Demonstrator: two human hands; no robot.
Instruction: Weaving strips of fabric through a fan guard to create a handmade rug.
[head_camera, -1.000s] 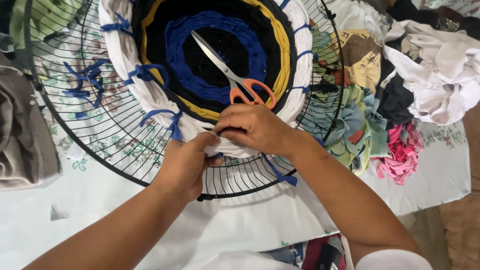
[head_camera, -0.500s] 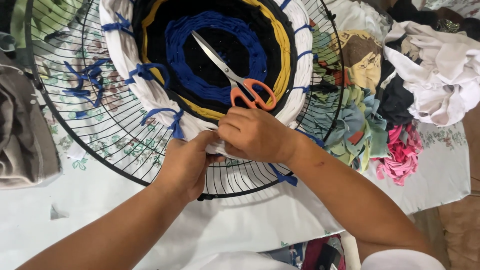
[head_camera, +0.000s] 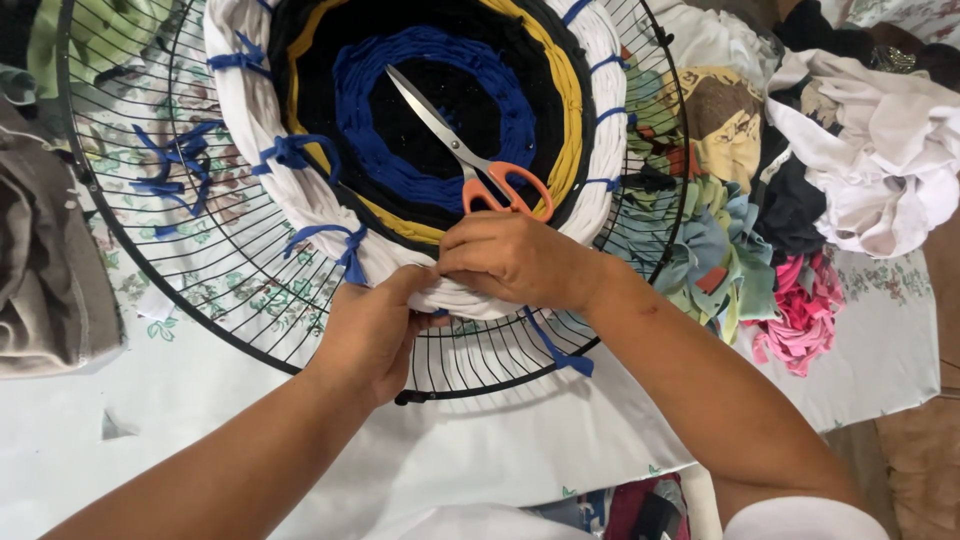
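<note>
Round black wire fan guard on a floral sheet. Woven rag rug on it: white outer band, yellow, blue and black rings. Left hand and right hand together, pinching the white band at the near edge. Orange-handled scissors lie at centre. Fabric scraps heaped at right edge.

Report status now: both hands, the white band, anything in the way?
Left hand and right hand both pinch white band at grille near edge. Scissors lie just above right hand, not touching.
</note>
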